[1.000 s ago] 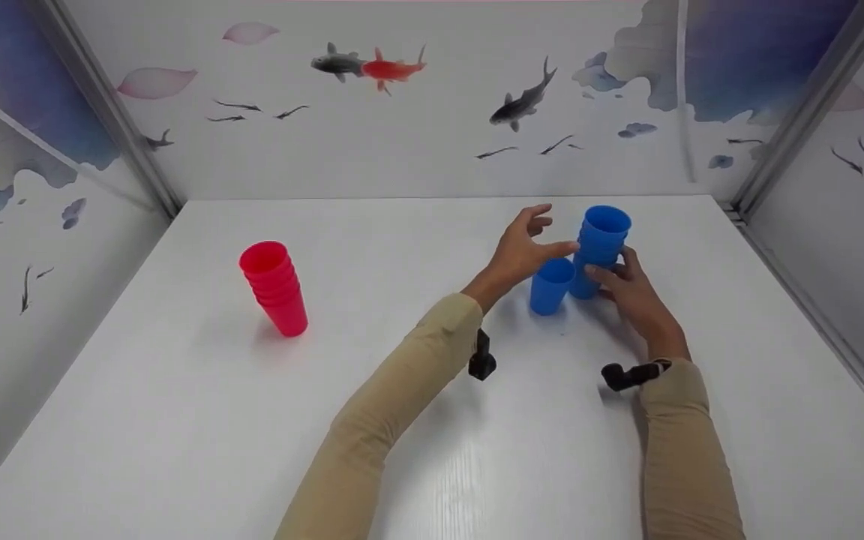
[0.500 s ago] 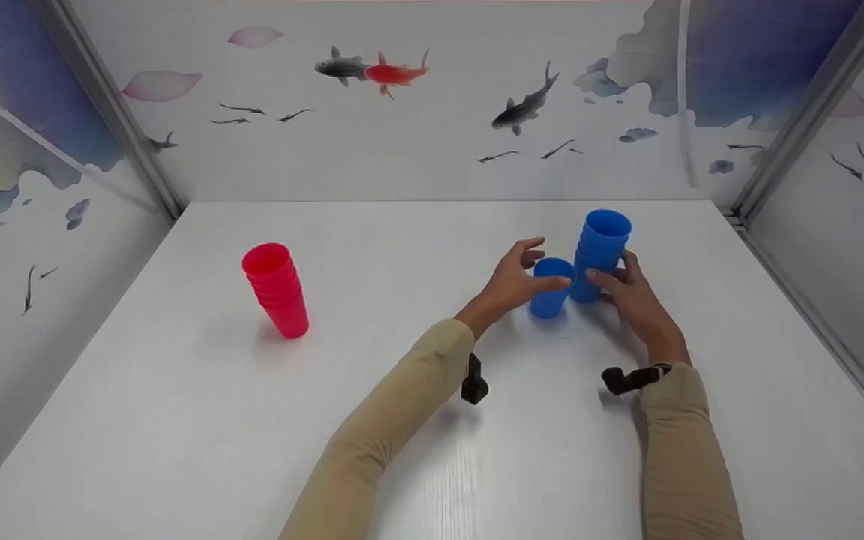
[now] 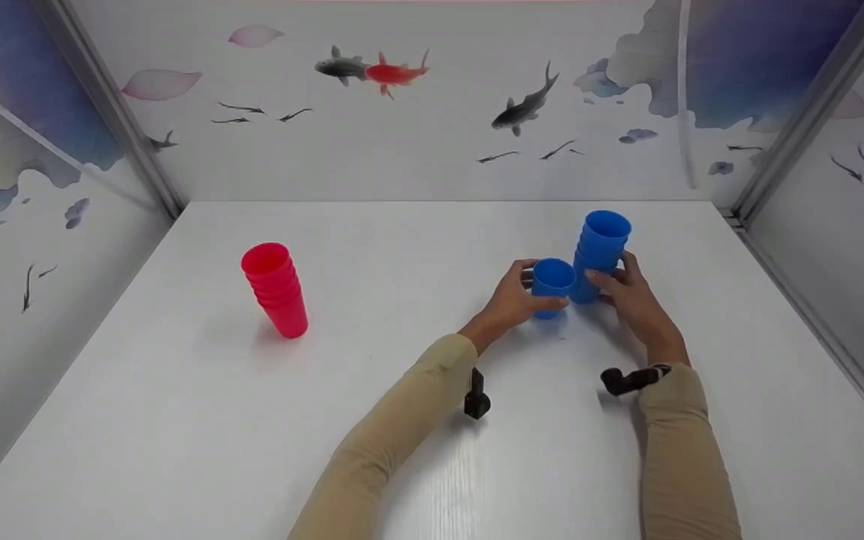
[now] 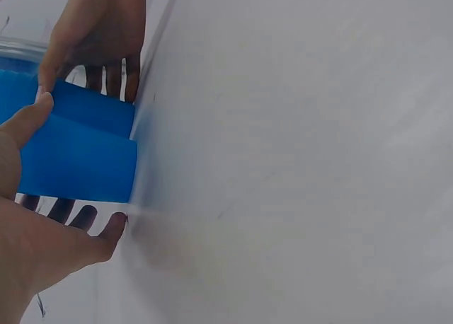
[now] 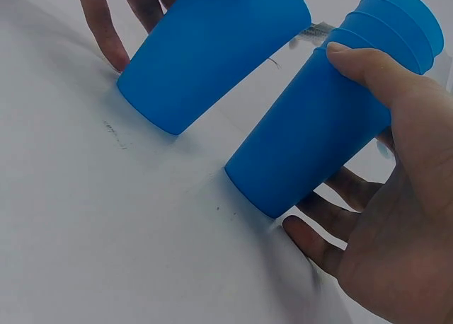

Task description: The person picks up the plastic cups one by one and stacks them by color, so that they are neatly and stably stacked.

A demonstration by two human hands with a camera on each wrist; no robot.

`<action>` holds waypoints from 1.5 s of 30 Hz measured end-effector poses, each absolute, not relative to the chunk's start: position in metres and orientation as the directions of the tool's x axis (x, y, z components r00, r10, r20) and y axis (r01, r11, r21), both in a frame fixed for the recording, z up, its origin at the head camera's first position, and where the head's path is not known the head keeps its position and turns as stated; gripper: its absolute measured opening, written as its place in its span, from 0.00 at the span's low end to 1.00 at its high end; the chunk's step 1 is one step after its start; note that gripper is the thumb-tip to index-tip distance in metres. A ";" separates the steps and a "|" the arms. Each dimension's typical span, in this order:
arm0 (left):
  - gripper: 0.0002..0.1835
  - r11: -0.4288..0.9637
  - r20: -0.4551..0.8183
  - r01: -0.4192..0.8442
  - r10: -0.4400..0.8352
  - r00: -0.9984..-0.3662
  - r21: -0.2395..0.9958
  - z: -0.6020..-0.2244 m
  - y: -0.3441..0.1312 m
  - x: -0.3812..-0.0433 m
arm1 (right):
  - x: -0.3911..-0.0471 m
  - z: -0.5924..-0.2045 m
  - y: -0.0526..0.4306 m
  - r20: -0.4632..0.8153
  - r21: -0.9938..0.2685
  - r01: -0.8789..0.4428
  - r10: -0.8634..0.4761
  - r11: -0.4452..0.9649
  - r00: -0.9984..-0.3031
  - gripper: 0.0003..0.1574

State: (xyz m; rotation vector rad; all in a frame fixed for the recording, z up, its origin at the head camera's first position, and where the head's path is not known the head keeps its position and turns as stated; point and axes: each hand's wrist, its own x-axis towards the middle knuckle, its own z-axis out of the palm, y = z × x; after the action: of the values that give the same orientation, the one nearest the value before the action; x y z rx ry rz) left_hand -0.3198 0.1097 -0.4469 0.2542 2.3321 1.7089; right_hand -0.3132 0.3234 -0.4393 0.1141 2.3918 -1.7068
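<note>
On the right half of the table stands a single blue cup [image 3: 552, 276], upright, with my left hand [image 3: 513, 301] around it, thumb across the front and fingers behind. Just right of it, a stack of nested blue cups [image 3: 603, 240] stands upright in the grip of my right hand [image 3: 638, 300]. In the right wrist view, the right thumb lies on the stack just below its rims, and a gap separates the stack from the lone cup [image 5: 205, 55]. The left wrist view shows the left thumb [image 4: 32, 119] on the lone cup's side.
A stack of nested red cups [image 3: 274, 289] stands at the left of the white table [image 3: 177, 420]. Printed panels [image 3: 432, 150] with fish and petals rise behind and at both sides, joined by metal posts.
My left hand has come down from above the lone blue cup and closed around its side. The right hand has stayed on the blue stack.
</note>
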 end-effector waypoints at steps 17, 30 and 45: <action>0.42 0.314 -0.049 0.026 0.230 -0.972 0.949 -0.406 0.107 -0.325 | -0.319 -0.448 0.325 -0.197 -0.928 0.172 -0.044 0.329 -0.979 0.63; 0.41 0.316 0.034 0.123 0.272 -0.962 0.941 -0.347 0.110 -0.331 | -0.324 -0.453 0.328 -0.188 -0.922 0.167 -0.029 0.350 -0.982 0.71; 0.40 0.347 0.123 0.233 0.311 -0.943 0.908 -0.298 0.144 -0.324 | -0.327 -0.455 0.331 -0.223 -0.921 0.200 -0.030 0.334 -0.974 0.69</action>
State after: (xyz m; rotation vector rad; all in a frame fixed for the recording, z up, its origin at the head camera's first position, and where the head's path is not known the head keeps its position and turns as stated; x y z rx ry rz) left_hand -0.3240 0.1439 -0.2983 0.5093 2.5196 1.6799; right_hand -0.3266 0.3307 -0.4551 0.1546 2.3953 -1.6991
